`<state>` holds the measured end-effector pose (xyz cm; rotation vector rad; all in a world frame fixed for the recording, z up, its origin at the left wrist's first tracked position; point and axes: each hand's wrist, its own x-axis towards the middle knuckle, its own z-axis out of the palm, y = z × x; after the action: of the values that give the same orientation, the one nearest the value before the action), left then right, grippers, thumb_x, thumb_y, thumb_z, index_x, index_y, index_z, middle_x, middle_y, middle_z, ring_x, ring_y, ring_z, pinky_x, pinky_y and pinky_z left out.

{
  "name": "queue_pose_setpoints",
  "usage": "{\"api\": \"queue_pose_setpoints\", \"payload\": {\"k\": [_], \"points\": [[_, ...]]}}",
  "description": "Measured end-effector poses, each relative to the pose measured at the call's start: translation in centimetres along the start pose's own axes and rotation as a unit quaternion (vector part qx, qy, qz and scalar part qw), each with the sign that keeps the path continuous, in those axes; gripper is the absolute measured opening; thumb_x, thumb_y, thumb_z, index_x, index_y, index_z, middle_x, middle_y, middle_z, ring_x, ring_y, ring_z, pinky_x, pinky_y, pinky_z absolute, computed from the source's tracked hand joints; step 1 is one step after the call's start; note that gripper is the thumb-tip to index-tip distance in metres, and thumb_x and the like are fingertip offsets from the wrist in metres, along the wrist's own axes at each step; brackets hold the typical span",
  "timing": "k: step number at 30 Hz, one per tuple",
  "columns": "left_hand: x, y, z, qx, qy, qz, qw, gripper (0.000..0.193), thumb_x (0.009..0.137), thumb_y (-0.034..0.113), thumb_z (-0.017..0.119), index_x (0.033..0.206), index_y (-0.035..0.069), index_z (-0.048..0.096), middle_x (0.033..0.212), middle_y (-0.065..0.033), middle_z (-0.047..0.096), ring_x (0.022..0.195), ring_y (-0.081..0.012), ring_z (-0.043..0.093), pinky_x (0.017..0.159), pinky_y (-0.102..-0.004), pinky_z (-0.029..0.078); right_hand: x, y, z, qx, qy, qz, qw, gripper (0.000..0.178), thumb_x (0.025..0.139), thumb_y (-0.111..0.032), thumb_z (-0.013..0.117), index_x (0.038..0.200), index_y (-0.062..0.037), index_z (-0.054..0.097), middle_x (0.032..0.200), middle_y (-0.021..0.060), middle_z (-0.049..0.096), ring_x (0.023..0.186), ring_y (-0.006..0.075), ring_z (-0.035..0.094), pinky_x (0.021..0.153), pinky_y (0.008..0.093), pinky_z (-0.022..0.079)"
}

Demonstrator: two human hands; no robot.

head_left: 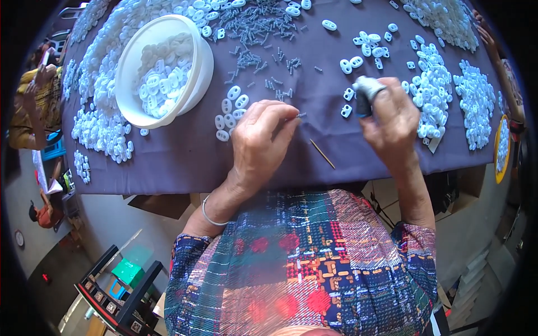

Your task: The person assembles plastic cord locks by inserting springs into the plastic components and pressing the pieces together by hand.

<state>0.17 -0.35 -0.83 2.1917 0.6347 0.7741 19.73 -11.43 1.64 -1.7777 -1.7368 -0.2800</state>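
Note:
My left hand (259, 134) is closed in a pinch, with a small metal spring (302, 115) sticking out past the fingertips. Beside it lie several white oval pieces with two holes (227, 119). My right hand (392, 120) hangs above the cloth at the right, its fingers bent together. A grey and white covering (367, 92) wraps its thumb and fingertip. Whatever those fingers grip, if anything, is hidden. Small white two-holed pieces (347, 110) lie right next to them. Between my hands a thin wooden stick (322, 154) rests on the cloth.
A white tub (196, 73) of oval pieces leans at the left, amid a large white heap (101, 84). Loose springs (258, 28) spread at the back. More piles (473, 103) and a yellow tray (497, 168) are at the right. Other people sit around the purple-grey tablecloth (185, 162).

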Motion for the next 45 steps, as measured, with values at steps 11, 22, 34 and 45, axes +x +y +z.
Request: {"api": "queue_pose_setpoints", "payload": {"k": [11, 22, 34, 45], "points": [[-1.2, 0.6, -0.9, 0.057, 0.011, -0.011, 0.998, 0.027, 0.067, -0.004, 0.072, 0.091, 0.003, 0.062, 0.093, -0.0097, 0.061, 0.079, -0.0198, 0.061, 0.067, -0.0282, 0.049, -1.3, -1.6, -0.3, 0.076, -0.084, 0.088, 0.990, 0.037, 0.061, 0.009, 0.063, 0.097, 0.0016, 0.061, 0.096, 0.0169, 0.057, 0.084, 0.0329, 0.060, 0.074, 0.0371, 0.049], [-1.3, 0.3, -1.5, 0.088, -0.005, -0.019, 0.996, 0.024, 0.067, -0.001, 0.072, 0.088, 0.003, 0.061, 0.090, -0.0100, 0.058, 0.084, -0.0252, 0.059, 0.072, -0.0336, 0.048, 1.1, -1.1, 0.7, 0.013, -0.236, 0.005, 0.972, 0.031, 0.056, -0.001, 0.060, 0.087, -0.0039, 0.055, 0.090, 0.0089, 0.052, 0.089, 0.0277, 0.051, 0.073, 0.0375, 0.041], [0.2, 1.0, -0.8, 0.117, -0.031, -0.005, 0.993, 0.019, 0.069, 0.002, 0.072, 0.085, 0.004, 0.063, 0.085, -0.0084, 0.059, 0.081, -0.0243, 0.057, 0.070, -0.0337, 0.047, 0.4, -1.8, 0.0, 0.019, -0.223, -0.012, 0.975, 0.030, 0.056, -0.001, 0.062, 0.085, -0.0003, 0.053, 0.090, 0.0159, 0.056, 0.089, 0.0348, 0.056, 0.078, 0.0421, 0.045], [2.0, 1.3, -0.4, 0.178, -0.060, 0.041, 0.981, 0.014, 0.069, 0.005, 0.071, 0.081, 0.005, 0.063, 0.080, -0.0064, 0.058, 0.076, -0.0246, 0.054, 0.067, -0.0354, 0.044, -0.2, -1.4, -0.4, 0.096, -0.189, 0.037, 0.977, 0.040, 0.055, 0.002, 0.063, 0.094, 0.0031, 0.054, 0.099, 0.0218, 0.056, 0.095, 0.0409, 0.055, 0.087, 0.0464, 0.044]]}}
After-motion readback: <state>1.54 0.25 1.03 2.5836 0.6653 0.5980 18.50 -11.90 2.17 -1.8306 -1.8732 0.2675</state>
